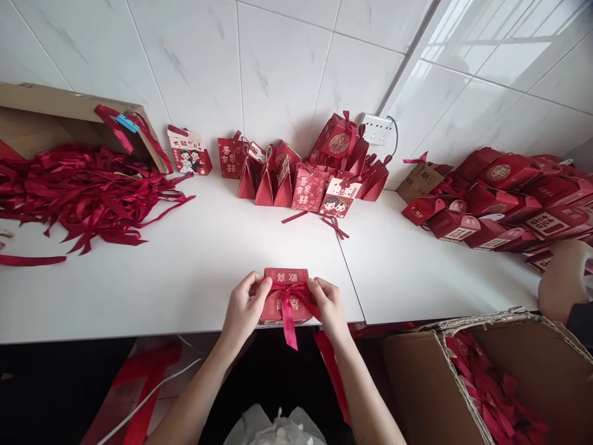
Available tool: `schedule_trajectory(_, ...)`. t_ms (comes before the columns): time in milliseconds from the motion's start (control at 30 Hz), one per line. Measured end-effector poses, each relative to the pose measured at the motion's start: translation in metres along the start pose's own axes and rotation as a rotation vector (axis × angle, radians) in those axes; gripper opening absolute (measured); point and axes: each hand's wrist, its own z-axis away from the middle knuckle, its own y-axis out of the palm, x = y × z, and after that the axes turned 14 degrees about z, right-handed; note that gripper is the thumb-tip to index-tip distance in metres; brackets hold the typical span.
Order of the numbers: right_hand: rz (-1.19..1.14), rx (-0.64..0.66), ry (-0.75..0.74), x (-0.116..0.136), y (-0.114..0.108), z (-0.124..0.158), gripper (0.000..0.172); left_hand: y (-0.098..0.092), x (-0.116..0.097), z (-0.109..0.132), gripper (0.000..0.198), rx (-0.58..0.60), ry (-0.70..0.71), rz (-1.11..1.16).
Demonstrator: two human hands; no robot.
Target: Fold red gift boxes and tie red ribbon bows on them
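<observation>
On the white table point(185, 281), head view, near edge: red gift box point(279, 304) lies between the two hands, ribbon bow point(288, 292) across its top, one tail hanging past the table edge.
Left hand point(244, 304): thumb and forefinger pinching the bow at box's left side; from where I stand, can't tell if cardboard's caught too.
Right hand point(330, 304): thumb and fingers pinching bow's other side, same doubt.
Ribbon heap point(102, 191): left, before open cardboard box point(28, 127); blue clip point(127, 123) above.
Wall row: red favor packs point(308, 188) standing, power strip point(377, 131) behind, loose strips point(336, 227) in front.
Right stack: red boxes point(491, 201) piled.
Co-worker: another person's hand point(566, 272) beside stack, fingers unclear.
Carton point(528, 358): lower right, open, red ribbons inside.
</observation>
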Motion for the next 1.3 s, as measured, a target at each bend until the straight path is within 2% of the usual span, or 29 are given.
schedule_trajectory(133,-0.213,0.017,0.090,-0.009,0.008,-0.002,0.047,0.005,0.004,0.003,0.034,-0.048,0.013,0.041)
schedule_trajectory(233,-0.210,0.058,0.101,-0.012,0.007,-0.003,0.046,0.006,0.004,0.001,0.035,-0.057,0.013,0.064)
schedule_trajectory(333,-0.059,0.049,0.017,-0.013,-0.006,-0.001,0.044,0.003,0.002,-0.001,0.035,-0.007,-0.008,0.058)
schedule_trajectory(433,0.018,-0.023,-0.172,-0.013,-0.022,0.004,0.040,-0.001,0.000,-0.001,0.030,0.054,-0.010,0.028)
schedule_trajectory(500,0.087,-0.042,-0.296,-0.010,-0.031,0.009,0.042,-0.003,-0.002,-0.001,0.022,0.041,0.096,-0.033)
schedule_trajectory(567,0.246,-0.040,-0.397,-0.005,-0.034,0.017,0.039,-0.004,-0.006,-0.001,0.023,0.046,0.282,-0.146)
schedule_trajectory(633,0.437,-0.061,-0.456,0.002,-0.031,0.026,0.029,-0.002,-0.010,-0.004,0.024,0.121,0.425,-0.267)
schedule_trajectory(667,0.511,-0.084,-0.473,0.005,-0.029,0.030,0.023,-0.001,-0.012,-0.006,0.020,0.175,0.450,-0.314)
schedule_trajectory(767,0.638,-0.197,-0.574,0.009,-0.018,0.040,0.007,0.003,-0.015,-0.010,0.011,0.270,0.395,-0.362)
schedule_trajectory(933,0.911,-0.346,-0.894,0.004,-0.011,0.047,0.013,0.005,-0.012,-0.014,0.012,0.279,0.206,-0.251)
schedule_trajectory(1000,0.961,-0.338,-0.957,0.001,-0.012,0.049,0.014,0.005,-0.010,-0.015,0.012,0.279,0.152,-0.199)
schedule_trajectory(1133,0.996,-0.280,-1.041,0.000,-0.011,0.052,0.018,0.006,-0.008,-0.015,0.012,0.257,0.136,-0.157)
schedule_trajectory(1300,1.007,-0.251,-1.073,0.002,-0.009,0.052,0.015,0.008,-0.010,-0.016,0.011,0.248,0.115,-0.153)
